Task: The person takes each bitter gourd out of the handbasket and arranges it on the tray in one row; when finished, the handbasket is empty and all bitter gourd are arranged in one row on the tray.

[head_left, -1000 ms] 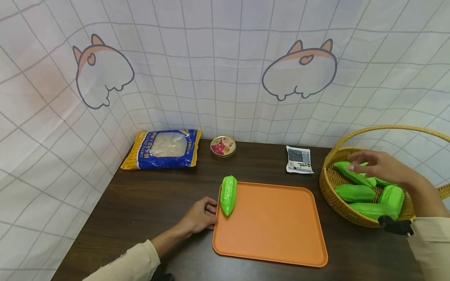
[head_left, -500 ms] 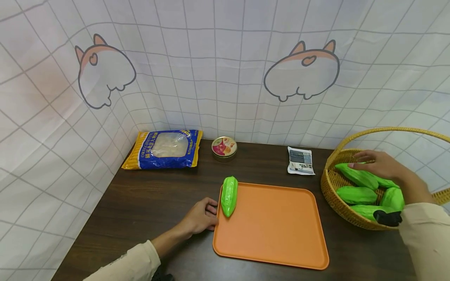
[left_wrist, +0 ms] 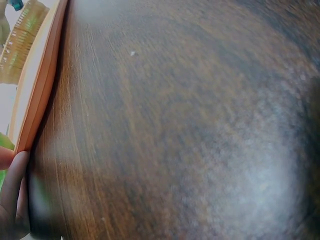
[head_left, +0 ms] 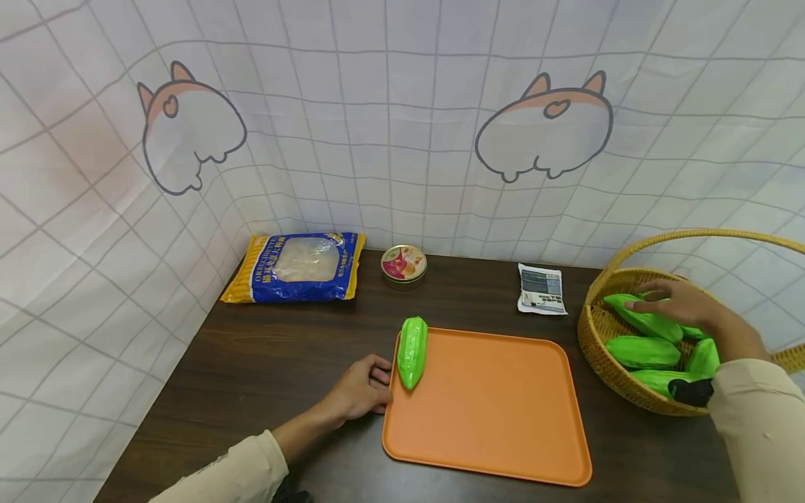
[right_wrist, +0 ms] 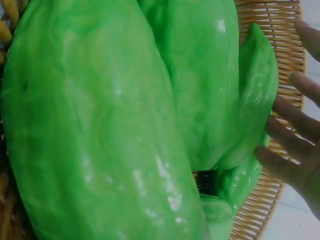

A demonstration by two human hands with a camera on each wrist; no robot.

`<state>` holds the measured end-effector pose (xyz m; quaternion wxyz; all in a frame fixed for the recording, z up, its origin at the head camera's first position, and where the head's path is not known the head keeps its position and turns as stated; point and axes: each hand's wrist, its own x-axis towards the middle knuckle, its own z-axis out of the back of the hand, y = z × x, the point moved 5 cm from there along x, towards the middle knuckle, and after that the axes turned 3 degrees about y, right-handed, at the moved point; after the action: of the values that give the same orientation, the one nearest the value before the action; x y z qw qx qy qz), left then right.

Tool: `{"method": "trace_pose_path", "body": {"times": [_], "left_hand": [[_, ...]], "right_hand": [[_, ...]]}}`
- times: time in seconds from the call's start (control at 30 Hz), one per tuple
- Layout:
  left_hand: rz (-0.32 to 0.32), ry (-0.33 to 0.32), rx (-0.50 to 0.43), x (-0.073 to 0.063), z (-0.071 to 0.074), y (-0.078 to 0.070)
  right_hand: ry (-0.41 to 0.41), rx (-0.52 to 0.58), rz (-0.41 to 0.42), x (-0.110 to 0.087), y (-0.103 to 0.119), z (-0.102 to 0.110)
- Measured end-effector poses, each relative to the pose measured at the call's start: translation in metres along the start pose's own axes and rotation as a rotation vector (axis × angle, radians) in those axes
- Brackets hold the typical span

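My left hand (head_left: 361,388) pinches the left rim of an orange tray (head_left: 490,412); in the left wrist view its fingers (left_wrist: 13,185) meet the tray's edge. A light green bitter melon (head_left: 412,353) lies along the tray's upper left side. At the right stands a wicker basket (head_left: 594,356) with several green bitter melons (head_left: 643,351) in it. Over the basket, my right hand (head_left: 682,304) holds its fingers apart around the rear bitter melon (head_left: 648,323). In the right wrist view the spread fingers (right_wrist: 292,142) are beside one slim bitter melon (right_wrist: 257,95); contact is unclear.
Along the back of the dark table (head_left: 270,363) are a blue-and-yellow pasta bag (head_left: 306,260), a round tin (head_left: 404,265) and a small white packet (head_left: 541,289). The basket's tall handle (head_left: 711,234) arches above the right hand. A white gridded cloth (head_left: 428,126) hangs behind.
My right hand has lowered slightly toward the rear bitter melon, its forearm swinging a little left. The left hand keeps its place at the tray. The view has shifted slightly.
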<state>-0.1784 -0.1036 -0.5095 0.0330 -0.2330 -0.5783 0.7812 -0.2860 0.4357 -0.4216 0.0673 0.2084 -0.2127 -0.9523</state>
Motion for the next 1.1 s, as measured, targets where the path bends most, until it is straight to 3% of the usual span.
{"method": "trace_pose_path", "body": {"times": [0.27, 0.7, 1.1], "left_hand": [[0.003, -0.001, 0.002, 0.0, -0.001, 0.0], [0.01, 0.009, 0.008, 0.001, -0.001, 0.0], [0.012, 0.008, -0.002, 0.001, -0.001, 0.001]], "right_hand": [[0.006, -0.015, 0.014, 0.001, -0.002, -0.002], [0.103, -0.109, 0.075, 0.003, 0.004, -0.01], [0.184, -0.08, 0.07, 0.006, 0.004, -0.013]]}}
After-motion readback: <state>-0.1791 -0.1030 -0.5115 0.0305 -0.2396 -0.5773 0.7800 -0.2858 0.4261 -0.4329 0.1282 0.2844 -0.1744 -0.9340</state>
